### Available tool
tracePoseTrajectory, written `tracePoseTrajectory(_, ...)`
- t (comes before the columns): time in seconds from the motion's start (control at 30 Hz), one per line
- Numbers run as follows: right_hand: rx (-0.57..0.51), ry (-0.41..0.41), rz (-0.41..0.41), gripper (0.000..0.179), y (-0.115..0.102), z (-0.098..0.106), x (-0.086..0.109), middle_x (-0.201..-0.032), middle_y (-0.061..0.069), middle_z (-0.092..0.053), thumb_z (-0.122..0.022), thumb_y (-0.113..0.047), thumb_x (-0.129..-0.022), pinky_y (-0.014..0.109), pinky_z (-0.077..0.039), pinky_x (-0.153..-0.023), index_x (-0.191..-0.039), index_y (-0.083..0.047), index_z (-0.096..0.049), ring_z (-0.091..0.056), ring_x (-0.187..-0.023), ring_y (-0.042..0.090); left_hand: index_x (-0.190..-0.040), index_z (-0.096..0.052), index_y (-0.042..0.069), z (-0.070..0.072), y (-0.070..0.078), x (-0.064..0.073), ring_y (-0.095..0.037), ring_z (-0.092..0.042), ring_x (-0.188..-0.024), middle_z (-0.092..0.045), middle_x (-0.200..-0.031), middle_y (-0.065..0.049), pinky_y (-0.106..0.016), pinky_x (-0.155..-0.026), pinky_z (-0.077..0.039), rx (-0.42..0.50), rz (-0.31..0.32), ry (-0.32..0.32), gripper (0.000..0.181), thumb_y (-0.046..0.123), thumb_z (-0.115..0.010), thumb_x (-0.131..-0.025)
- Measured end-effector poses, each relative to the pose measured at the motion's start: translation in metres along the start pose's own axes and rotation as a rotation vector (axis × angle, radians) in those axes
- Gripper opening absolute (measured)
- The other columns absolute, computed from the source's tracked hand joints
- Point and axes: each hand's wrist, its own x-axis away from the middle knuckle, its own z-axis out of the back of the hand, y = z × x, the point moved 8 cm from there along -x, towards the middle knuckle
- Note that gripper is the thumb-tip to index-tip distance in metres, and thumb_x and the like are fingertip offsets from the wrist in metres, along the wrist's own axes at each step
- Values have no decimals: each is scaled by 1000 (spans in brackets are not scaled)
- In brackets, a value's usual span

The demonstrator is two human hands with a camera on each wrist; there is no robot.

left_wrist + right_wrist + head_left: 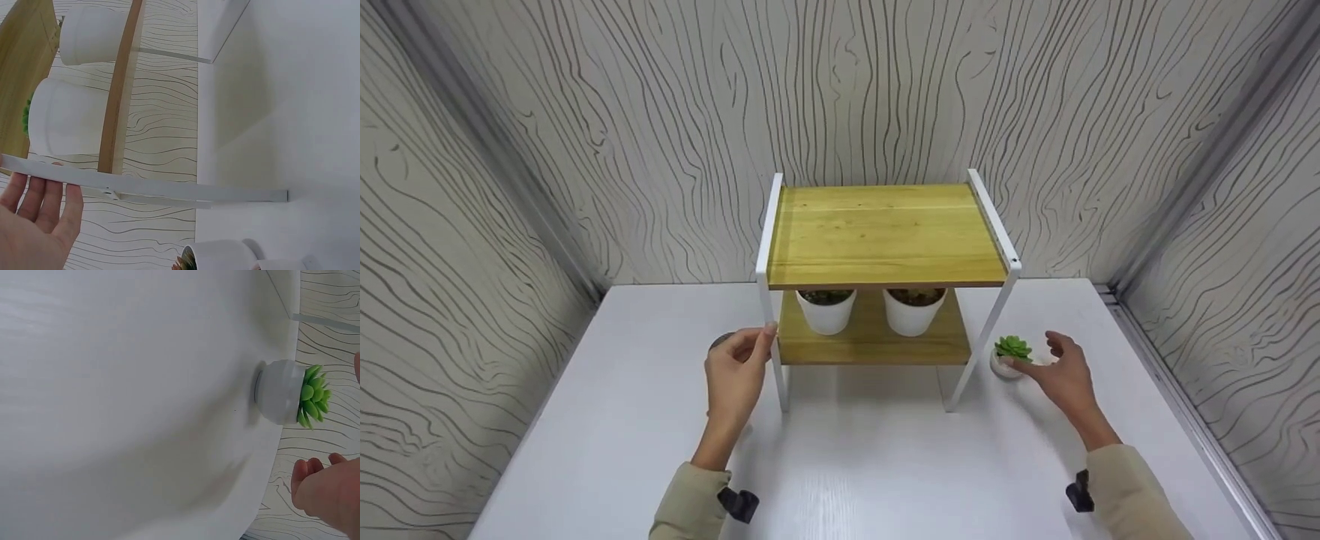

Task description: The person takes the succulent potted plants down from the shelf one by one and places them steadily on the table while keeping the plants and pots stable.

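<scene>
A two-tier shelf [885, 232] with wooden boards and a white metal frame stands at the middle of the table. My left hand [739, 371] holds its front left leg [152, 184], with several fingers against the metal and the thumb mostly out of the left wrist view. To the right of the shelf, a small white pot [278, 391] with a green succulent [1013, 346] stands on the table. My right hand [1061, 375] is beside this pot, fingers loosely bent, nothing held. In the right wrist view a space shows between hand and pot.
Two white pots [829, 315] [913, 315] stand on the lower board, their plants mostly hidden by the top board. Left of the shelf, another white pot [222, 254] with a reddish plant stands on the table, mostly behind my left hand. Wood-patterned walls [870, 90] enclose the table.
</scene>
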Motion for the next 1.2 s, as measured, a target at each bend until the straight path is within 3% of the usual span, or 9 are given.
tracePoseTrajectory(0.53, -9, 67, 168, 86, -39, 33, 24, -133, 18, -43, -70, -52, -72, 49, -34, -98, -136, -4, -38, -37, -123, 36, -89, -68, 21, 2, 1, 1, -9, -62, -75, -66, -87, 3, -24, -69, -53, -15, -8, 16, 33, 52, -59, -82)
tracePoseTrajectory(0.73, -13, 64, 185, 77, -51, 38, 29, -131, 13, -46, -69, -51, -74, 47, -37, -96, -131, -7, -44, -39, -122, 32, -89, -67, 22, 1, 0, 2, -8, -62, -77, -65, -86, 7, -23, -69, -52, -21, 2, 17, 33, 53, -59, -82)
tracePoseTrajectory(0.83, -18, 61, 185, 73, -58, 39, 32, -130, 9, -48, -69, -50, -74, 41, -40, -96, -130, -8, -46, -43, -121, 28, -89, -67, 21, 1, 0, 2, -8, -62, -77, -65, -87, 6, -23, -70, -52, -15, 4, 18, 34, 53, -59, -81)
tracePoseTrajectory(1.03, -34, 56, 240, 64, -80, 40, 40, -126, 6, -52, -68, -47, -76, 15, -43, -89, -126, -11, -51, -48, -118, 24, -91, -65, 21, 1, -1, 4, -8, -62, -80, -64, -87, 6, -25, -71, -52, 2, 24, 20, 34, 53, -61, -80)
tracePoseTrajectory(1.2, -80, 47, 271, 56, -96, 40, 45, -123, 2, -55, -68, -45, -77, 10, -42, -85, -122, -15, -56, -51, -115, 18, -92, -62, 20, 3, 1, 5, -9, -61, -80, -63, -87, 5, -28, -71, -52, 13, 26, 38, 35, 52, -63, -79)
